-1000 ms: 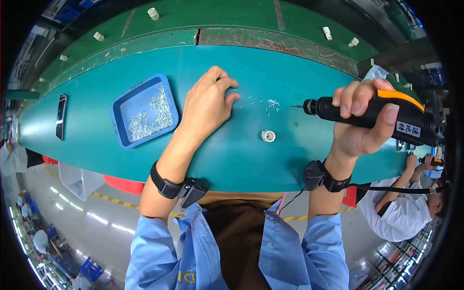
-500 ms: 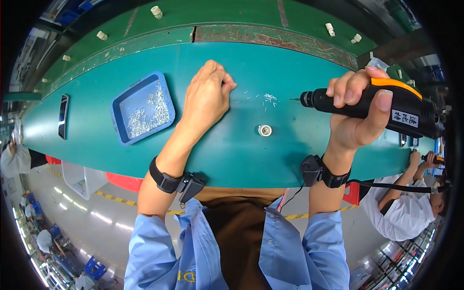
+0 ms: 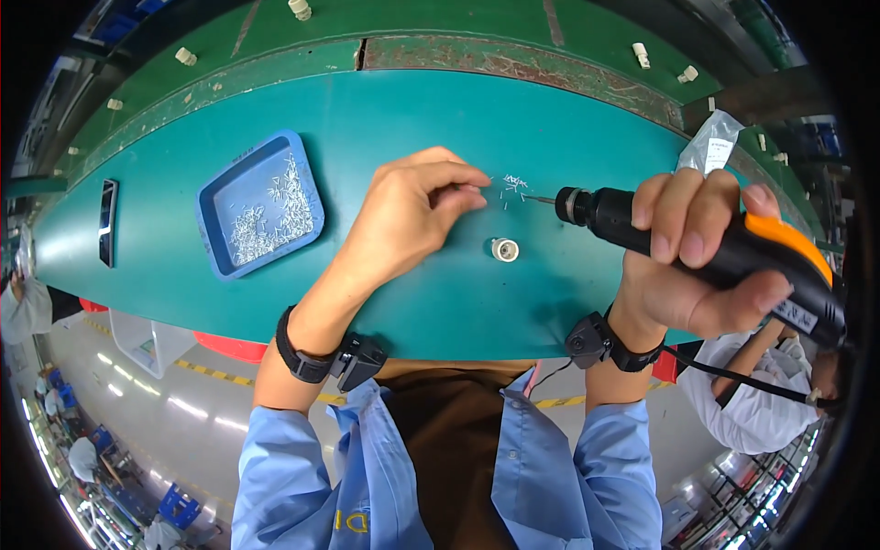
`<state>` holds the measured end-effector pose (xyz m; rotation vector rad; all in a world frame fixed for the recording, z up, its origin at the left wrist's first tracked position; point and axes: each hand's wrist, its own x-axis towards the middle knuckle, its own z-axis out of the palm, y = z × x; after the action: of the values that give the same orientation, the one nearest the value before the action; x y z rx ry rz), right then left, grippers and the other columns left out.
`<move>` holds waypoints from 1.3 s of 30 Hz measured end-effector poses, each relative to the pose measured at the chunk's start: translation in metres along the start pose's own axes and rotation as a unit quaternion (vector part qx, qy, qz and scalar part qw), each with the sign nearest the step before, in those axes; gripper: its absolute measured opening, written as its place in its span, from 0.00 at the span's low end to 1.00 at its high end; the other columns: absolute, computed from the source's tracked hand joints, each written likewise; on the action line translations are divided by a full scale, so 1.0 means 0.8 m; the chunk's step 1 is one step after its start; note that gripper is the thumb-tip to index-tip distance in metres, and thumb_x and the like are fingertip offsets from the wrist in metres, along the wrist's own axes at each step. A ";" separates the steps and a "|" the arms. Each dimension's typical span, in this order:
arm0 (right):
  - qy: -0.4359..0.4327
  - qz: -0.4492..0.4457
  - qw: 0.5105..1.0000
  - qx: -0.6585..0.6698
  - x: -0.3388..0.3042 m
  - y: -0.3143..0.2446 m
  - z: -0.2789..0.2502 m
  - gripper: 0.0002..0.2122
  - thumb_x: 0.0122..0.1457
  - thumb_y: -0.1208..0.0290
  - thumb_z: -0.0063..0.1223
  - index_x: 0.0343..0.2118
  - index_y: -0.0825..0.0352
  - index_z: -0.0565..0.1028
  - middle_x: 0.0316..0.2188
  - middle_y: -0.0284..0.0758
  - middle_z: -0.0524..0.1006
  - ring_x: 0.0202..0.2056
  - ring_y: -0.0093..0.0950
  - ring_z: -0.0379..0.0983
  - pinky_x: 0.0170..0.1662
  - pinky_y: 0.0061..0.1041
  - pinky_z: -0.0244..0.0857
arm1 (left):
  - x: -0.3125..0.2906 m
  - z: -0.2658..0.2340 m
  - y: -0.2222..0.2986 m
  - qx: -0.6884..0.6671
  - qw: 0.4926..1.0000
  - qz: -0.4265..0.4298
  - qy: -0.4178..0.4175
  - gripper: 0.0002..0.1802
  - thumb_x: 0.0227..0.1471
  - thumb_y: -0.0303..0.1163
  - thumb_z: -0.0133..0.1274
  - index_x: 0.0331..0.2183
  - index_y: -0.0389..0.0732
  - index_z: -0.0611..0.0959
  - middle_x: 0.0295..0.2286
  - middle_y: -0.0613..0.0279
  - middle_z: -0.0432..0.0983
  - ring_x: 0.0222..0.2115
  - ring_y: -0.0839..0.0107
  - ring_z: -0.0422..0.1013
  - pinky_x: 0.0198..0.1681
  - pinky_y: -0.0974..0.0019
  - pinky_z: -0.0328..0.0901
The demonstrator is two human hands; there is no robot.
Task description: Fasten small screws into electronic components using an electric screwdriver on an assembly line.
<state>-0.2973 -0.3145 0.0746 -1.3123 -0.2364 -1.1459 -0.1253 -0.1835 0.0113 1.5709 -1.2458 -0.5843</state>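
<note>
Green worktop (image 3: 440, 312) stretches left to right, with a green ledge (image 3: 458, 18) on its far side bearing several cream socket-like fittings (image 3: 641, 56). One similar cream fitting (image 3: 504, 249) sits on the worktop between the hands, at the near side; whether any screw is already in it is too small to tell. Just beyond it lies a loose cluster of silvery screws (image 3: 515, 181), and many more are heaped in the blue tray (image 3: 234, 197) on the left, so plenty remains unused. The left hand (image 3: 403, 215) has its fingers curled into a pinch beside the cluster; I cannot tell whether they grasp anything. The right hand (image 3: 674, 225) is clasped around a black-and-orange electric screwdriver (image 3: 610, 211), its bit (image 3: 541, 199) near the cluster and apart from the fitting; no driving appears under way
</note>
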 end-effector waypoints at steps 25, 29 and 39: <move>-0.101 0.013 0.994 0.026 -0.008 0.006 0.029 0.30 0.56 0.42 0.45 0.51 0.64 0.64 0.25 0.28 0.69 0.24 0.21 0.66 0.30 0.26 0.59 | -0.006 0.010 -0.004 0.147 0.976 0.161 0.007 0.07 0.39 0.23 0.61 0.26 0.38 0.80 0.23 0.62 0.72 0.23 0.62 0.70 0.24 0.64 0.65; -0.101 0.012 0.995 0.023 -0.008 0.007 0.030 0.30 0.56 0.43 0.46 0.51 0.64 0.64 0.26 0.28 0.69 0.24 0.21 0.66 0.30 0.26 0.60 | -0.006 0.011 -0.003 0.150 0.976 0.156 0.007 0.07 0.39 0.23 0.61 0.26 0.38 0.80 0.23 0.61 0.72 0.22 0.62 0.70 0.24 0.64 0.65; -0.099 0.021 0.995 -0.011 -0.001 -0.015 0.024 0.30 0.53 0.43 0.51 0.50 0.64 0.64 0.25 0.28 0.70 0.24 0.21 0.67 0.29 0.25 0.59 | -0.008 0.005 0.005 0.118 0.981 0.154 -0.017 0.14 0.36 0.26 0.64 0.31 0.40 0.82 0.24 0.62 0.71 0.22 0.65 0.69 0.23 0.66 0.63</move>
<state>-0.2983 -0.2963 0.0880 -1.4459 -0.3406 -0.9852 -0.1328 -0.1794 0.0122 1.5203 -1.5939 -0.2723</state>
